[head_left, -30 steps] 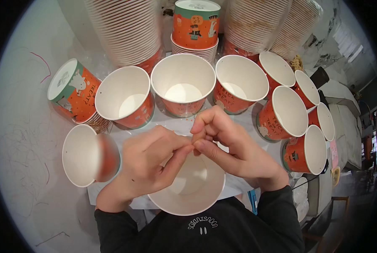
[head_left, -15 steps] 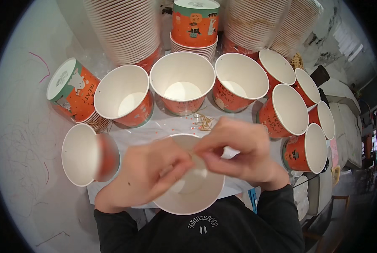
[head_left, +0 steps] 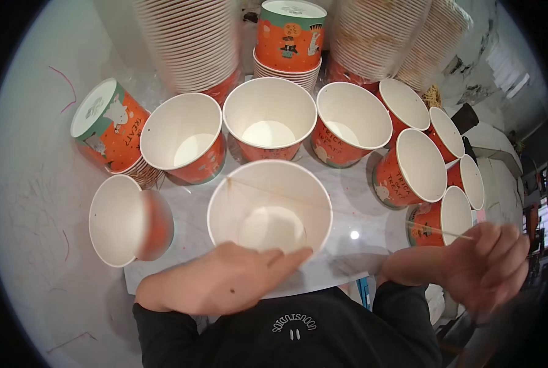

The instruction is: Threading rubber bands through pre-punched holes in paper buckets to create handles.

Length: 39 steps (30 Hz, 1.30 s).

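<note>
A paper bucket with a white inside stands in front of me, its mouth facing up toward me. My left hand lies across its near rim and grips it there; some fingers are hidden. Out to the right, above the table edge, my right hand has its fingers closed around a thin tan string. A faint, blurred line of the string runs from the bucket's far-left wall across its mouth to that hand.
Orange paper buckets stand in an arc around the table. Tall nested stacks rise behind them. One bucket lies tipped at the left, next to an upside-down stack. A sofa is at the right.
My hands were together over the bucket; the right hand has swung far right, drawing out the string. The left hand has dropped to the near rim, and the bucket has shifted away from me.
</note>
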Available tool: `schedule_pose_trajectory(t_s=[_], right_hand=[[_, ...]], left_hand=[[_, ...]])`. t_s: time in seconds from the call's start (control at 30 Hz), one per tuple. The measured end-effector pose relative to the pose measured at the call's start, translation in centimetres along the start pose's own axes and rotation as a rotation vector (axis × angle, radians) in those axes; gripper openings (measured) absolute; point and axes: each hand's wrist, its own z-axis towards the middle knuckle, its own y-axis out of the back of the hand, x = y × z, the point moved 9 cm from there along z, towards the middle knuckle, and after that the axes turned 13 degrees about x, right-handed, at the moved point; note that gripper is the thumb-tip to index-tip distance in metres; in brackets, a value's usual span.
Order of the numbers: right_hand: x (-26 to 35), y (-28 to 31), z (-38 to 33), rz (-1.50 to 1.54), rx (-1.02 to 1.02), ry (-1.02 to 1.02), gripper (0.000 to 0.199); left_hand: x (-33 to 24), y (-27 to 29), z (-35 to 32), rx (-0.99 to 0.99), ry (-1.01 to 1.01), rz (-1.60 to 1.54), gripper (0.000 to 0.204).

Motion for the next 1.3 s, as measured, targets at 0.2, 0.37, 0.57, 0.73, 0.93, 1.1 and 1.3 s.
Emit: schedule_pose_trajectory(t_s=[0.2, 0.37, 0.57, 0.73, 0.93, 1.1, 1.3], right_hand=[[-7.0, -9.9, 0.3, -0.432, 0.84, -0.376, 0.026], [-13.6, -12.0, -2.9, -0.442, 0.816, -0.658, 0.023], [-13.5, -12.1, -1.9, -0.408, 0.735, -0.531, 0.023], [-13.4, -11.9, -1.6, -0.44, 0.689, -0.477, 0.023], [-14.3, -12.2, -2.5, -0.404, 0.707, -0.552, 0.024], [-15.0, -11.5, -2.5, -0.52, 0.687, -0.632, 0.023], [-13.8, -11.1, -1.2, -0.651, 0.651, -0.486, 0.023]], left_hand=[[4.3, 3.3, -1.7, -0.524, 0.059, -0.678, 0.052], [5.2, 3.6, -1.7, -0.523, 0.072, -0.84, 0.067], [5.3, 4.3, -1.9, -0.502, 0.106, -0.821, 0.095], [5.8, 3.8, -1.6, -0.458, 0.099, -0.944, 0.095], [7.1, 3.0, -1.0, -0.457, -0.016, -1.243, 0.061], [6.7, 3.2, -0.5, -0.455, -0.08, -1.299, 0.056], [6.9, 3.2, -0.6, -0.457, -0.049, -1.309, 0.055]])
